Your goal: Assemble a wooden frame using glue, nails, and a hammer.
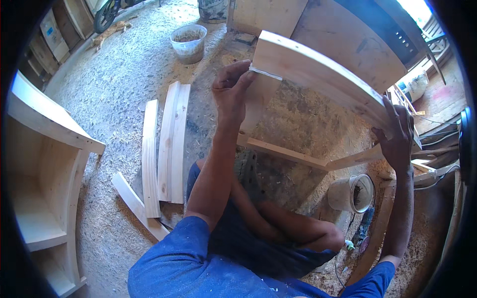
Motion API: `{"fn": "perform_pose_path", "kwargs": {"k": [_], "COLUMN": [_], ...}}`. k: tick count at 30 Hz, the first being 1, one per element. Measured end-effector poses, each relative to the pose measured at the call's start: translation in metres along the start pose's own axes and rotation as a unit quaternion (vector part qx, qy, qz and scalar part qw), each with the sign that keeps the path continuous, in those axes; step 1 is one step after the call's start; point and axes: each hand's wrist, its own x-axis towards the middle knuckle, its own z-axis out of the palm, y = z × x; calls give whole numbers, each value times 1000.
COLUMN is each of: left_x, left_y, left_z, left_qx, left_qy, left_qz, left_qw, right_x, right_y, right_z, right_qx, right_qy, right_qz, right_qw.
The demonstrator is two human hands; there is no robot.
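A pale wooden frame point(318, 74) stands in front of me, its long top board slanting down from upper left to right. My left hand point(231, 89) pinches a thin whitish strip point(266, 75) between thumb and fingers, against the board's left end; what the strip is made of I cannot tell. At the other end of the board, my right hand point(397, 131) grips the wood with its fingers over the top edge. Lower down, a narrow rail point(288, 153) of pale wood runs between the frame's sides.
Several loose boards point(171, 144) lie on the shaving-strewn floor to my left. Beyond them stands a wooden shelf unit point(69, 198). A clear tub point(189, 47) is farther off, and a white bucket point(343, 193) sits by my knee. A cat point(107, 35) lies at the far left.
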Motion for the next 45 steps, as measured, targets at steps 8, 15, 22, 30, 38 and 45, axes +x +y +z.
{"fn": "perform_pose_path", "kwargs": {"k": [8, 15, 22, 30, 38, 45], "left_x": [4, 1, -1, -2, 0, 5], "left_y": [-1, 0, 0, 2, 34, 4], "left_z": [5, 10, 9, 14, 21, 12], "left_qx": [-23, -1, 13, 14, -29, 75], "left_qy": [10, 57, 65, 77, -48, -71], "left_qz": [13, 16, 22, 9, -3, -93], "left_qw": [1000, 998, 998, 997, 998, 990], "right_x": [2, 5, 4, 3, 2, -13], "right_y": [4, 6, 11, 14, 8, 12], "right_z": [17, 17, 20, 21, 19, 4], "right_qx": [13, 17, 1, 12, 26, -50], "right_qy": [-26, -47, -38, -33, -31, -7], "right_qz": [-25, -16, -30, -30, -47, -31], "right_qw": [999, 999, 999, 999, 998, 998]}}
